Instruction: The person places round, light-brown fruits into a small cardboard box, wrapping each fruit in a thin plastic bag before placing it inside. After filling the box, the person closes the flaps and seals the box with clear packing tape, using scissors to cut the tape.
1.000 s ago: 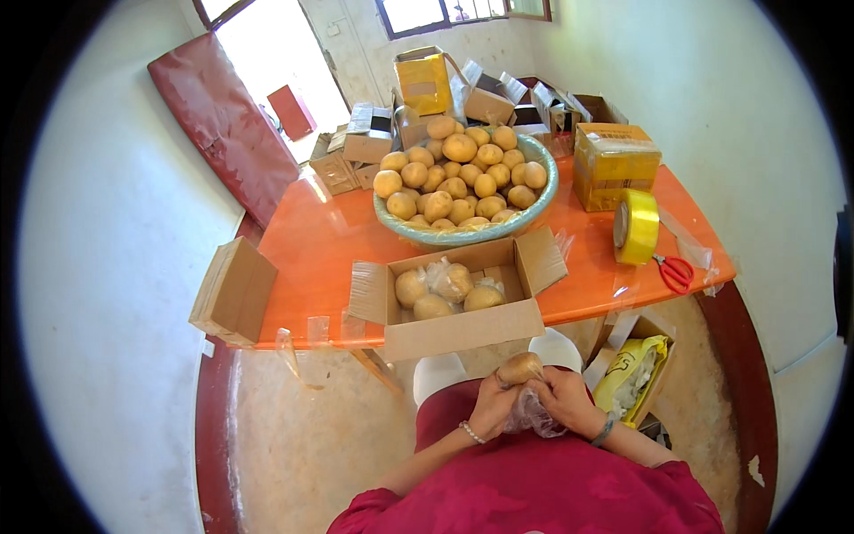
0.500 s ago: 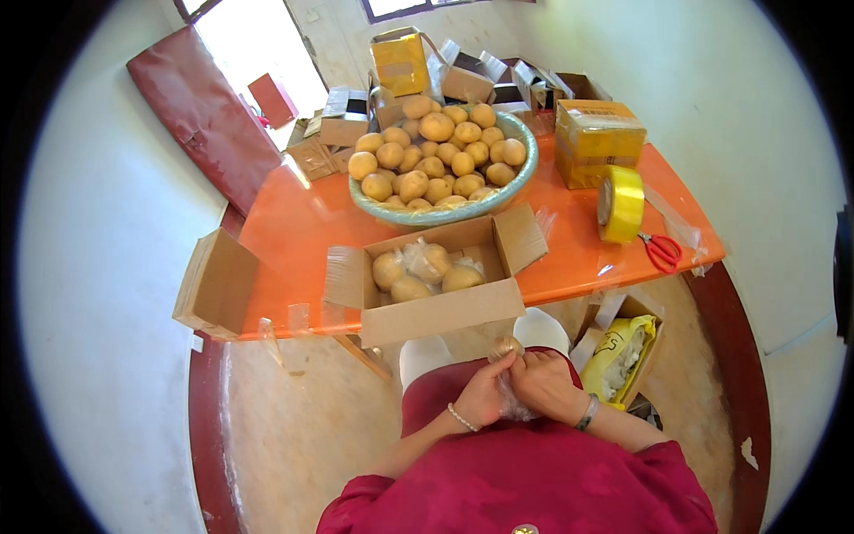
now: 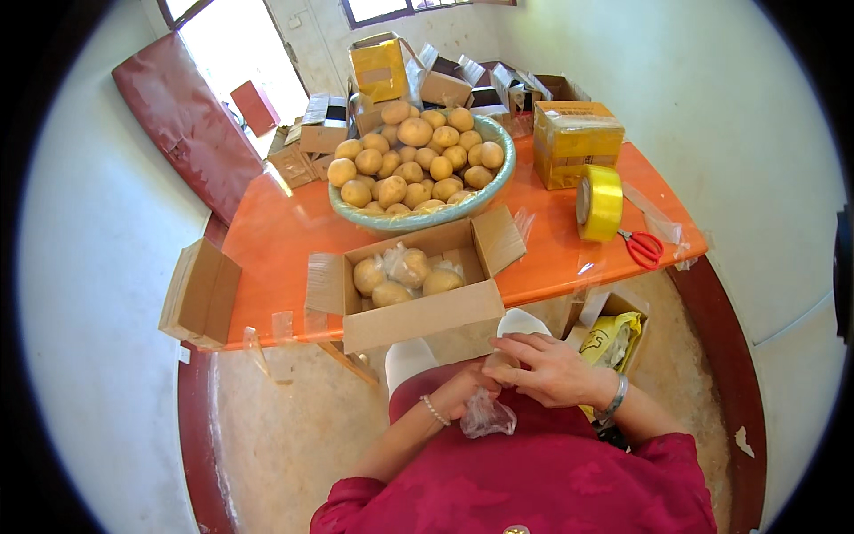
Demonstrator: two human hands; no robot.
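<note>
In front of my lap I hold a round tan fruit (image 3: 500, 361), potato-like in look, in a clear plastic bag (image 3: 487, 416). My left hand (image 3: 464, 392) is closed around the gathered plastic under the fruit, and the loose end of the bag hangs below its fingers. My right hand (image 3: 556, 372) cups the fruit from the right, thumb on the near side and fingers reaching over the top. Ahead, at the table edge, an open cardboard box (image 3: 422, 327) contains several of the same fruit (image 3: 442, 280) wrapped in clear plastic.
An orange table (image 3: 285, 231) bears a blue-green basin (image 3: 427, 218) heaped with fruit, a taped carton (image 3: 578, 142), a yellow tape roll (image 3: 600, 205) and red-handled scissors (image 3: 642, 247). Another cardboard box (image 3: 200, 294) stands at the left edge. A box with a yellow bag (image 3: 614, 338) is below right.
My right hand has opened out from a pinch beside the left and now spreads over the fruit. The bag's loose end has come into view below my left hand. The view has shifted slightly.
</note>
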